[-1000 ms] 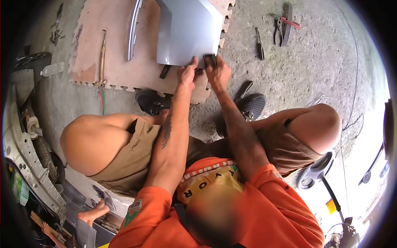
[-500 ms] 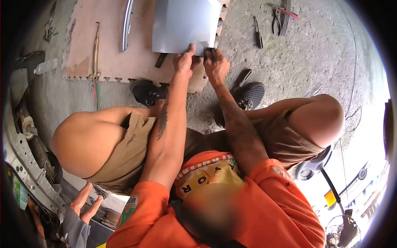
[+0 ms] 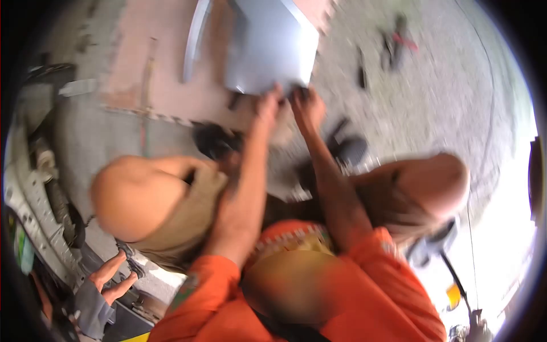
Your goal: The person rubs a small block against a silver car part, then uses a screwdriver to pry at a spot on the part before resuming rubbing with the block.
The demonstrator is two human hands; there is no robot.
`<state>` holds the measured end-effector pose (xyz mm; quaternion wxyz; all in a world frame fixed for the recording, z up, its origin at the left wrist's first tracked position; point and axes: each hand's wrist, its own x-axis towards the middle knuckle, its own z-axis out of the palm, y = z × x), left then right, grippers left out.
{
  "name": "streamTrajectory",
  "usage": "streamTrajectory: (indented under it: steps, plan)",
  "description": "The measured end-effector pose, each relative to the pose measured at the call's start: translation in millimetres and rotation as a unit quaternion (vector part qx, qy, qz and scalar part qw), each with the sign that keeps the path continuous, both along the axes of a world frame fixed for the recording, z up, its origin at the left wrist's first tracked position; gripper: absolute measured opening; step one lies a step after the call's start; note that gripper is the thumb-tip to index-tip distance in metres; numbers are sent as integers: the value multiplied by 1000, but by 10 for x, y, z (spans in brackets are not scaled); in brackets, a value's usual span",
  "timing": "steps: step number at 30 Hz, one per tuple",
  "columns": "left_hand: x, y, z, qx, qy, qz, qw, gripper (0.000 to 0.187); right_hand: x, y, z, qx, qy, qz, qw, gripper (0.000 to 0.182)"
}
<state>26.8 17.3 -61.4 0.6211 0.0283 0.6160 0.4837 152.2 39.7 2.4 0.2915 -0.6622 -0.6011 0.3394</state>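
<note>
A silver sheet-metal panel lies in front of me, its near edge at my hands. My left hand is closed on that near edge, with the thumb on top and the fingers mostly hidden. My right hand grips a small black block at the panel's near right corner. Motion blurs both hands, so the block's exact kind does not show. A dark strip sticks out from under the panel's near left edge.
Under the panel is a tan foam mat, with a curved metal trim strip and a brass torch on it. Pliers and a dark-handled tool lie on the concrete at right. Another person's legs show at lower left.
The view has shifted and blurred, so the panel and both hands sit lower and further right. The panel appears turned slightly. Both hands keep their holds.
</note>
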Motion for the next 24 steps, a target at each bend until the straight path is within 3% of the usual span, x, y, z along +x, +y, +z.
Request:
streamTrajectory:
  steps: [1,2,3,4,6,8,10,12,13,16,17,18,19,20,22,24]
  plan:
    - [-68,18,-256,-16,84,-52,995,62,12,-106,-110,4,73,22,997,21]
    - [63,72,90,-53,274,17,960,65,-37,-45,-222,65,97,48,992,21]
    - [76,73,281,-19,167,114,979,57,-100,108,-146,-44,62,32,997,20]
    - [23,64,365,-28,80,81,993,46,-136,246,21,36,89,32,995,20]
    - [35,53,376,-29,57,95,993,36,-153,463,-37,34,16,50,998,24]
    - [64,50,415,-10,79,124,989,35,-77,307,-75,74,-25,77,994,26]
    - [46,32,415,-14,48,121,991,40,-122,15,-87,109,1,27,994,27]
    - [62,42,327,-2,110,128,986,44,-141,185,-87,46,32,37,998,28]
    - [38,38,294,-24,103,103,989,54,-161,341,32,49,13,49,998,28]
    - [35,55,303,-42,44,123,991,49,-145,432,-58,73,16,42,996,28]
    - [25,90,167,-44,141,138,979,51,-153,253,-19,72,137,19,988,26]
    - [102,83,2,-46,228,145,962,53,-115,91,-275,28,55,5,998,23]
    - [100,57,320,-1,115,134,984,56,-154,-10,-199,97,-3,-13,995,21]
    - [66,61,373,7,88,119,989,51,-173,26,-59,64,-10,-14,998,23]
    - [2,55,335,-6,46,85,995,44,-187,325,-47,100,-36,28,994,26]
    - [5,38,219,-5,33,106,994,37,-199,438,-36,74,38,29,996,28]
